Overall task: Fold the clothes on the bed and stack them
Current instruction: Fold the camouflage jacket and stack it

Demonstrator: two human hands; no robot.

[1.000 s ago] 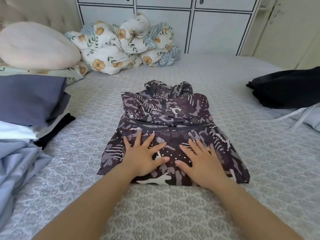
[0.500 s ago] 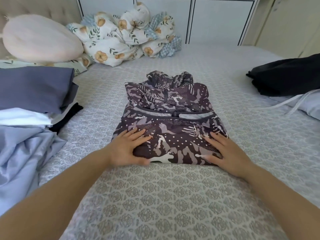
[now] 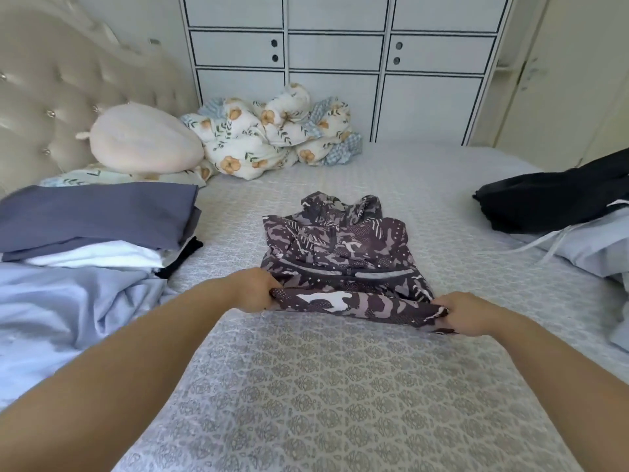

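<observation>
A dark purple camouflage-print jacket (image 3: 340, 247) lies part-folded in the middle of the bed (image 3: 340, 386), collar end toward the white cabinet wall (image 3: 340, 63). The left hand (image 3: 253, 289) grips the near left corner of its hem, fingers curled round the cloth; the right hand (image 3: 471, 313) grips the near right corner the same way — the hem is raised off the patterned cover between them. To the left sits a stack of folded clothes (image 3: 98, 219) — grey-blue on top, white beneath — with a loose light blue garment (image 3: 68, 308) beside it. A black garment (image 3: 551, 199) lies at the right edge.
</observation>
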